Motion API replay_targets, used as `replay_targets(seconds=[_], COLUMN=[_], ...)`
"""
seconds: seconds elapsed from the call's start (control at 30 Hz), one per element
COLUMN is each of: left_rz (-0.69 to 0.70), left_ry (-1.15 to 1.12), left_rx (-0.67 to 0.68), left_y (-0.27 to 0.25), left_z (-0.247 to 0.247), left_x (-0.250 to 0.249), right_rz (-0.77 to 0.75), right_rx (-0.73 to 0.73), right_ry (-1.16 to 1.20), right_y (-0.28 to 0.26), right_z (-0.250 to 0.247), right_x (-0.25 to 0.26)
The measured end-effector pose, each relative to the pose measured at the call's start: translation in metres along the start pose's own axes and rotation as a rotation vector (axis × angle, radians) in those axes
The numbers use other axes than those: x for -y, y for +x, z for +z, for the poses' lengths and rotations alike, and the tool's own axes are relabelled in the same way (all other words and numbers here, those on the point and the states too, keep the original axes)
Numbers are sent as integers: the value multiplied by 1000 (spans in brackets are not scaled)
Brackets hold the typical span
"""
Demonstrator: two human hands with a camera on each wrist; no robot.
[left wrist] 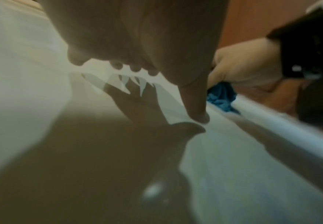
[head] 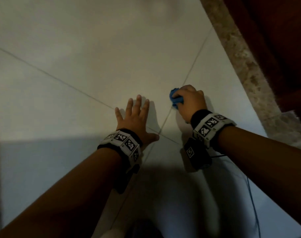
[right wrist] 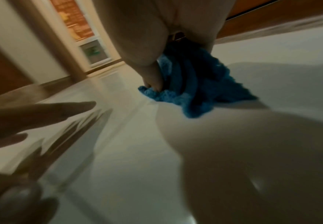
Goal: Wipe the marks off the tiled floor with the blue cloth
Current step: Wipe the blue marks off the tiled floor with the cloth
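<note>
Right hand (head: 190,102) grips bunched blue cloth (head: 175,99) against tiled floor (head: 94,66) (on a grout line). Left hand (head: 135,117) spread flat, likely bracing.

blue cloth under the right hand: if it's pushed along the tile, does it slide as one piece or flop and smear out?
Likely floppy: the blue cloth sits bunched in soft folds under the right hand. It probably slides easily, since the tiled floor looks glossy and reflective. Loose edges trailing past the fingers may drag or fold under. The left hand lies flat on the floor, apart from it.
</note>
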State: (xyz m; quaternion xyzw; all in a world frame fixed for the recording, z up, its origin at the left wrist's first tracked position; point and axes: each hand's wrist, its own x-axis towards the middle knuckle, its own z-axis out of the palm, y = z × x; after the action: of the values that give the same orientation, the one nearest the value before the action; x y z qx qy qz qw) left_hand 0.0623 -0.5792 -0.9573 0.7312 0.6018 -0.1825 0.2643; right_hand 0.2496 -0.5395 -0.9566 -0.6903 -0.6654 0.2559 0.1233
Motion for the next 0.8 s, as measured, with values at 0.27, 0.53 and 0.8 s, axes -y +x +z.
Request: replay_targets(seconds=[0.27,0.53,0.8], left_rz=[-365,-606,-767], left_ry=[-230,-415,-546], left_rx=[-15,-12,-70], left_y=[-104,-210,-324], left_z=[12,43,74], left_x=[102,136,132], right_rz=[-422,-673,-741], right_rx=[316,501,497], right_ry=[3,-376,-424], right_y=[-3,-57,-63], right_z=[74,132,140], right_x=[141,212,219])
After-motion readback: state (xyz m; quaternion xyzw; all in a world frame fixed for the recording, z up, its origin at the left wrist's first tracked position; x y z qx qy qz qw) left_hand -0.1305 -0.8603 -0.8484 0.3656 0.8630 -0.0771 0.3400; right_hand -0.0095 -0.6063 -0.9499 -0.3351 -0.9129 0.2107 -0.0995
